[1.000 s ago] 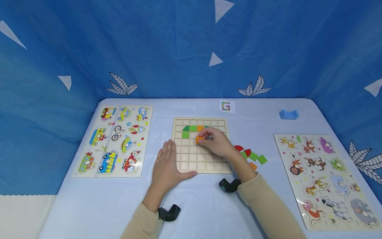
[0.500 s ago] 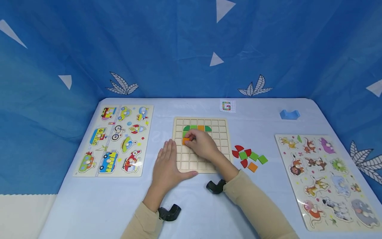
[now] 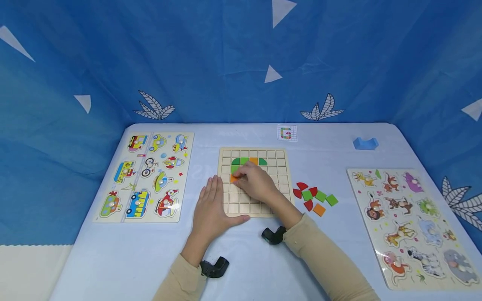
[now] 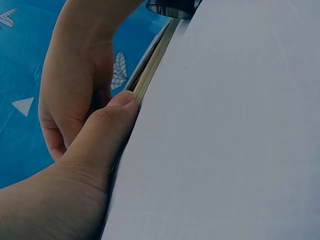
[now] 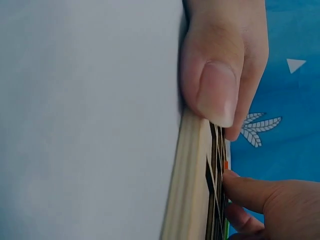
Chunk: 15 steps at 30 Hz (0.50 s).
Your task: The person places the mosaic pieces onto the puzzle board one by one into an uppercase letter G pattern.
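A wooden grid board (image 3: pixel 280 175) lies mid-table with green and orange tiles along an upper row. My left hand (image 3: pixel 211 213) rests against its left side with straight fingers, and the thumb touches the front edge. In the left wrist view that thumb (image 4: pixel 117 107) presses on the board's edge. My right hand (image 3: pixel 256 182) reaches over the board and pinches an orange square tile (image 3: pixel 234 178) at a cell just below a green square tile (image 3: pixel 234 169). Thumb and fingers partly cover this orange tile. Only its thin orange edge (image 5: pixel 226 165) shows in the right wrist view.
Loose red quarter-round tiles (image 3: pixel 302 186), green squares (image 3: pixel 332 200) and an orange square (image 3: pixel 319 210) lie right of the board. A small pattern card (image 3: pixel 287 133) and a blue block (image 3: pixel 365 144) are behind. Vehicle (image 3: pixel 144 179) and animal (image 3: pixel 410 225) puzzle boards flank the sides.
My right hand has moved left across the board, carrying the orange tile from the middle cells to the cell below the green square. The left hand has stayed in place.
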Each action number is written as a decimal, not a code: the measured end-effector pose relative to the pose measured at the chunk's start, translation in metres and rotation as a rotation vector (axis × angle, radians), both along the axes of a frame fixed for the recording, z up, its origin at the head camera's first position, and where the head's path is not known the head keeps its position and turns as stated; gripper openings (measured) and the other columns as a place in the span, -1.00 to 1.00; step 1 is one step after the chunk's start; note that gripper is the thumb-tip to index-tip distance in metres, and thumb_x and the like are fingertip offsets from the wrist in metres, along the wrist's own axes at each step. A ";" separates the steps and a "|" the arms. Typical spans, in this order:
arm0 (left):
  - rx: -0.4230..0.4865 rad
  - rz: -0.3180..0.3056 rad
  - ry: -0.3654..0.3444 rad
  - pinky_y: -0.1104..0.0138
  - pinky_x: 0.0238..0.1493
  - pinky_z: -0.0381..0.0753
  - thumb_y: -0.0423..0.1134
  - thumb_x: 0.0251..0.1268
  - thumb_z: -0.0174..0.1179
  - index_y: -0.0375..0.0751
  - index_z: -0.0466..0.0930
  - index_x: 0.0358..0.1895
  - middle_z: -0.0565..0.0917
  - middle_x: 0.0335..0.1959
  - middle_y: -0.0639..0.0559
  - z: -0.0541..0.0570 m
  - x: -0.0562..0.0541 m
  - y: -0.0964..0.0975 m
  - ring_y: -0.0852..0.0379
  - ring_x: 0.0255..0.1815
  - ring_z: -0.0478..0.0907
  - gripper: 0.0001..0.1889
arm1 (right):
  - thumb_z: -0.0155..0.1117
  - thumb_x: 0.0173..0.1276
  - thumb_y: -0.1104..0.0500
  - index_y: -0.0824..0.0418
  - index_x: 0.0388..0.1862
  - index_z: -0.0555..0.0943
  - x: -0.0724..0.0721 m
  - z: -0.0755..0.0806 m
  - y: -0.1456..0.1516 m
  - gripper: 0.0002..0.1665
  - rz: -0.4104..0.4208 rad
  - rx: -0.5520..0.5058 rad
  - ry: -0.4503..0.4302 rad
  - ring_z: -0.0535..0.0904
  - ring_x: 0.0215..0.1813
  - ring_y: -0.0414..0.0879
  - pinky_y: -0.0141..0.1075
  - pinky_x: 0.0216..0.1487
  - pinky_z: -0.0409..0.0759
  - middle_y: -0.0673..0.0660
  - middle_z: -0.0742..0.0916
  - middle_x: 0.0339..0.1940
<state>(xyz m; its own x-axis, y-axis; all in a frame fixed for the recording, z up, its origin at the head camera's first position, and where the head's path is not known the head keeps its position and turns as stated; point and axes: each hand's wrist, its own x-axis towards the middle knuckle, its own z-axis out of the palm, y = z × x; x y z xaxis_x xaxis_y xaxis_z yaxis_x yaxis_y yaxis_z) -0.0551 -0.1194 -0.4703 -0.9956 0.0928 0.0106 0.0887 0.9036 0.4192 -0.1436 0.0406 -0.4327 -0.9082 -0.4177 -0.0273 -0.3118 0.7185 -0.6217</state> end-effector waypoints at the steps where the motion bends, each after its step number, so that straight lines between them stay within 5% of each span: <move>1: 0.002 0.000 -0.001 0.06 0.64 -0.06 0.70 -0.26 0.15 -0.27 -0.14 0.60 -0.09 0.65 -0.13 0.000 0.000 0.000 -0.04 0.68 -0.22 0.46 | 0.42 0.31 0.14 0.06 -0.11 0.75 0.000 0.001 0.001 -0.82 0.011 0.000 -0.002 0.60 -0.12 -0.17 -0.27 -0.04 0.63 -0.03 0.67 -0.15; 7: 0.006 -0.003 -0.004 0.05 0.64 -0.08 0.69 -0.25 0.17 -0.28 -0.15 0.60 -0.09 0.65 -0.14 0.000 0.000 0.000 -0.04 0.68 -0.23 0.46 | 0.37 0.33 0.18 0.03 -0.06 0.72 0.006 0.008 0.012 -0.79 0.060 -0.009 -0.037 0.52 -0.24 -0.17 -0.30 -0.15 0.54 -0.08 0.65 -0.31; 15: 0.023 -0.018 -0.016 0.08 0.65 -0.10 0.63 -0.25 0.25 -0.30 -0.15 0.59 -0.12 0.65 -0.13 -0.001 0.000 -0.002 -0.02 0.68 -0.27 0.45 | 0.39 0.33 0.15 0.01 0.04 0.67 0.014 0.019 0.057 -0.70 -0.010 0.020 -0.085 0.50 -0.21 -0.11 -0.26 -0.15 0.51 -0.07 0.63 -0.31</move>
